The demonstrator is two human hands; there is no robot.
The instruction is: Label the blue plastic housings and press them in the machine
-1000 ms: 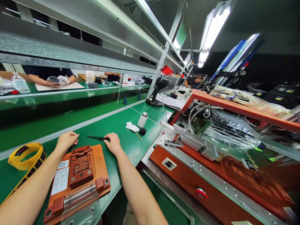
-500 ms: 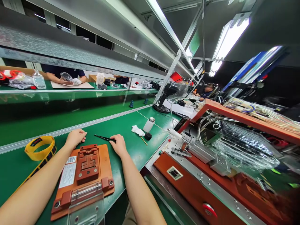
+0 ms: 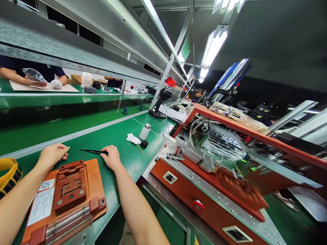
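Observation:
My left hand (image 3: pixel 52 154) rests on the green bench just beyond the far left corner of an orange fixture plate (image 3: pixel 65 194), fingers loosely curled with nothing in them. My right hand (image 3: pixel 111 157) lies palm down off the plate's far right corner, its fingers over the near end of black tweezers (image 3: pixel 92 151) that lie flat on the mat. The plate carries a raised brown block, a white label and a clear hinged flap at its near edge.
A white wipe (image 3: pixel 133 139), a small white bottle (image 3: pixel 144 131), a black cap (image 3: pixel 144 143) and a thin stick lie farther along the bench. An orange machine with clear trays (image 3: pixel 217 163) stands to the right. A yellow tape roll (image 3: pixel 9 170) is at left. Other people's hands (image 3: pixel 38 81) work across the divider.
The view has swung to the right, so the plate and both hands sit lower left in frame. The hands keep their places on the bench beside the plate and tweezers.

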